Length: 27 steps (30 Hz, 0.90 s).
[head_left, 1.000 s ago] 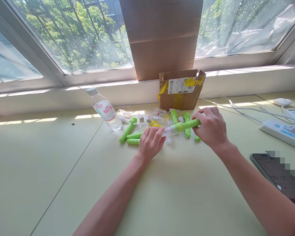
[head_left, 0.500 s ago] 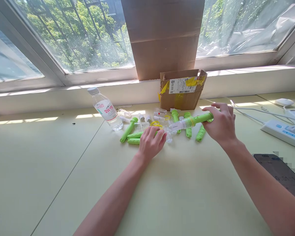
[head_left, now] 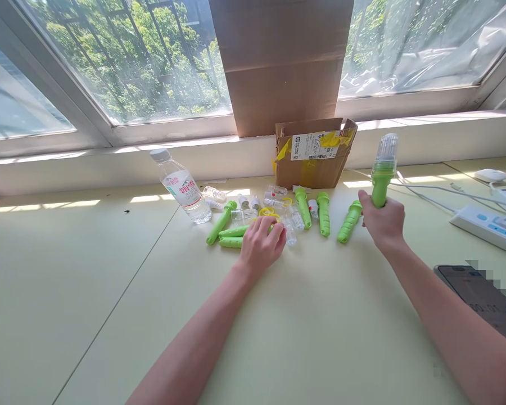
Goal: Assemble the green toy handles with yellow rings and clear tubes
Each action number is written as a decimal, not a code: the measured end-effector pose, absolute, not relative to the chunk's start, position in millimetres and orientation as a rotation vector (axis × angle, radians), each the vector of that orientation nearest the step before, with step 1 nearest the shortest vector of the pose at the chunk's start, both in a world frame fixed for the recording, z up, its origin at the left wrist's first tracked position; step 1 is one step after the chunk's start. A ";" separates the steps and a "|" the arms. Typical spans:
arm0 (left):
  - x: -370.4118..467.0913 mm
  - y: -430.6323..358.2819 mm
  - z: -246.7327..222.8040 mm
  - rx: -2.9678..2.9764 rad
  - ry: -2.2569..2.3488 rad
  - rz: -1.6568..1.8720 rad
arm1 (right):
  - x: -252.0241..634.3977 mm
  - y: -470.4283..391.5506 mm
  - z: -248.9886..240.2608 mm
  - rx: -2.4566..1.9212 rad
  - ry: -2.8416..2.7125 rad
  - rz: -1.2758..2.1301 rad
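My right hand [head_left: 383,222] is wrapped round the green handle of a light stick [head_left: 382,177], held upright above the table with its clear ribbed cap at the top. On the table, my left hand [head_left: 263,242] lies with curled fingers over the right ends of two green handles [head_left: 231,242]; whatever is under its fingers is hidden. Several clear caps [head_left: 290,230] and yellow rings [head_left: 269,211] lie around its fingertips. Another green handle [head_left: 220,224] is to the left. More green handles [head_left: 323,214] lie between my hands, one of them [head_left: 349,222] close to my right hand.
A water bottle [head_left: 183,188] stands left of the pile. Behind it is an open cardboard box [head_left: 312,169] against the sill. On the right are a power strip [head_left: 484,228] with white cables and a phone [head_left: 468,287] near my right forearm.
My right hand has turned the light stick from lying sideways, cap toward the left hand, to upright, and moved it right, away from the pile. My left hand has barely moved.
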<state>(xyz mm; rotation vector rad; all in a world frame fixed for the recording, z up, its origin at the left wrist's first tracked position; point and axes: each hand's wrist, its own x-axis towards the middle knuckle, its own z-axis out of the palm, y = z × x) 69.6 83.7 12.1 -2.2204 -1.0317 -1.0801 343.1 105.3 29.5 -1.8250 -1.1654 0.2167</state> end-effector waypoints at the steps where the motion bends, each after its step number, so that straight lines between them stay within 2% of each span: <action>1: 69.8 83.8 12.0 -2.220 -1.033 -1.077 | 343.6 105.8 28.1 -1.805 -1.120 0.243; 5: 70.2 84.2 11.5 -2.224 -1.031 -1.073 | 348.5 108.8 21.0 -1.793 -1.032 0.358; 13: 69.3 85.5 8.8 -2.242 -1.049 -1.058 | 366.1 116.1 3.3 -1.994 -0.954 0.228; 16: 69.2 85.3 8.4 -2.237 -1.055 -1.047 | 370.7 115.8 -2.8 -2.055 -1.046 0.224; 21: 69.6 84.0 8.7 -2.246 -1.091 -1.011 | 373.7 114.7 -13.5 -2.116 -1.268 0.029; 27: 70.4 83.6 8.4 -2.260 -1.107 -0.954 | 360.5 113.5 -9.6 -2.280 -1.299 0.031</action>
